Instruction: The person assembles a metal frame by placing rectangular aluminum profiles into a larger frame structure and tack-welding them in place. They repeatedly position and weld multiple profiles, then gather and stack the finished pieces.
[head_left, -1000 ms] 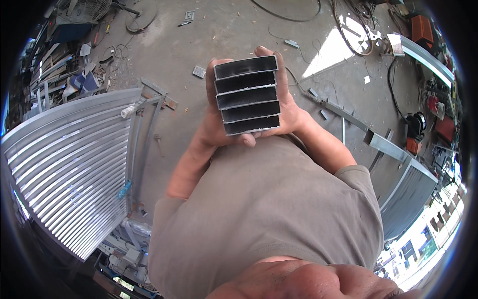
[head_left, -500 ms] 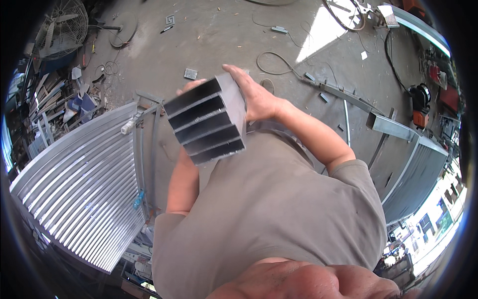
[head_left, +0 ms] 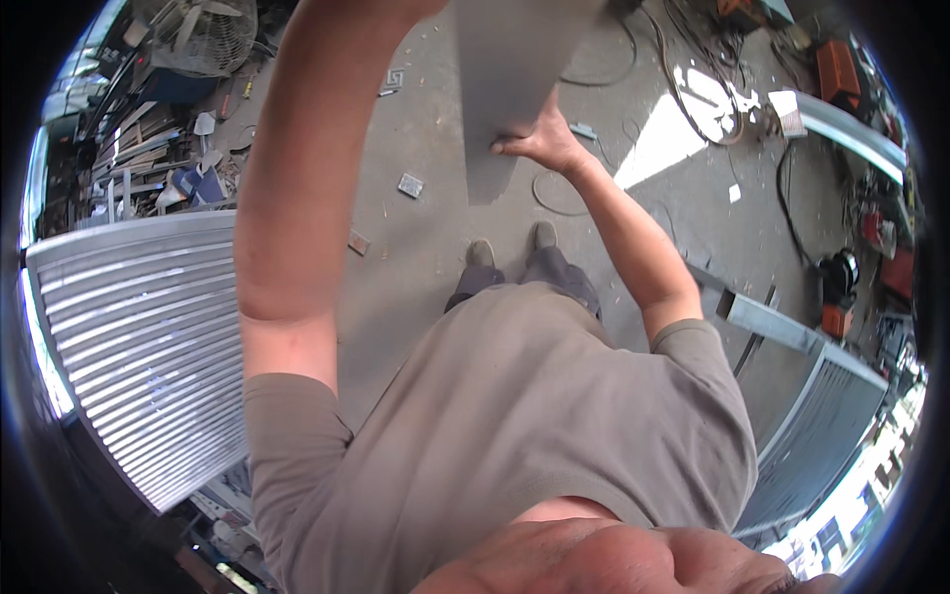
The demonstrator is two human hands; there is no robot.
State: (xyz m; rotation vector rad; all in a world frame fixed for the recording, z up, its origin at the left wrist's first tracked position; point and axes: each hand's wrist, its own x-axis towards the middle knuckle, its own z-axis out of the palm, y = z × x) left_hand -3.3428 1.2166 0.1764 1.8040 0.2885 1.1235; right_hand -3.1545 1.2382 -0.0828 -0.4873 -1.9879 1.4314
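A stack of rectangular metal tubes (head_left: 510, 74), grey and smooth on the side that shows, is held up in front of me and runs out past the top edge of the head view. My right hand (head_left: 546, 144) grips its lower right part, thumb pressed against the flat face and the other fingers hidden behind it. On the left my forearm (head_left: 297, 178) is raised high, and it leaves the picture at the top, so my left hand is out of sight. The tubes' open ends do not show from this angle.
A slatted metal panel (head_left: 148, 337) stands at my left, another framed panel (head_left: 816, 426) at my right. Small metal plates (head_left: 411, 185) and cables (head_left: 782, 188) lie on the concrete floor. Scrap pieces (head_left: 148, 139) and a large fan (head_left: 203, 35) are at the far left.
The tube stack has gone up and away from my chest and turned, its open ends no longer facing me. My left arm has swung up high; the right hand has moved farther forward.
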